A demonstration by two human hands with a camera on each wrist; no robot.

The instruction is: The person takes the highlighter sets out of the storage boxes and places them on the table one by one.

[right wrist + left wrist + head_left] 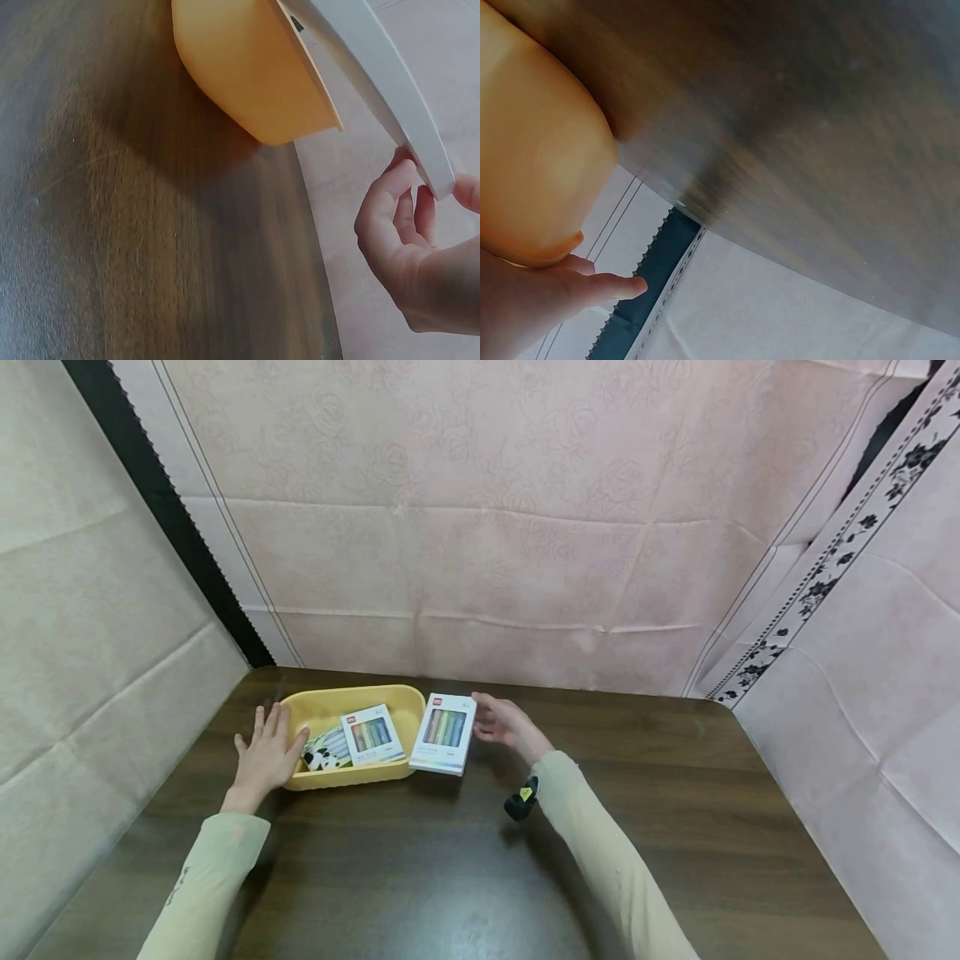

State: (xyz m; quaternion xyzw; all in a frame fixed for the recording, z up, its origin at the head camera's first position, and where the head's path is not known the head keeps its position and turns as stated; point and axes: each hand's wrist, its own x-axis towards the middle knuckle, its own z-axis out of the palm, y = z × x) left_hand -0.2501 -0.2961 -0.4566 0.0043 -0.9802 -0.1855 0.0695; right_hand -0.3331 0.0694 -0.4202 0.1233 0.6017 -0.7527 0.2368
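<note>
My right hand (504, 725) pinches the right edge of a white flat box (444, 733) with a row of coloured pencils on its front. The box is tilted, and its left side overlaps the right rim of a yellow plastic basket (341, 782). In the right wrist view, thumb and fingers (386, 202) grip the box's narrow end, above the table. My left hand (266, 752) lies with spread fingers over the basket's left rim. Inside the basket, a similar smaller white box (372, 735) leans over a pack with a black-and-white cartoon print (327, 749).
The basket stands on a dark brown wooden table (420, 877), close to its back edge. Pale patterned cloth (487, 568) hangs behind the table and at both sides. A black device (521, 802) is strapped at my right wrist.
</note>
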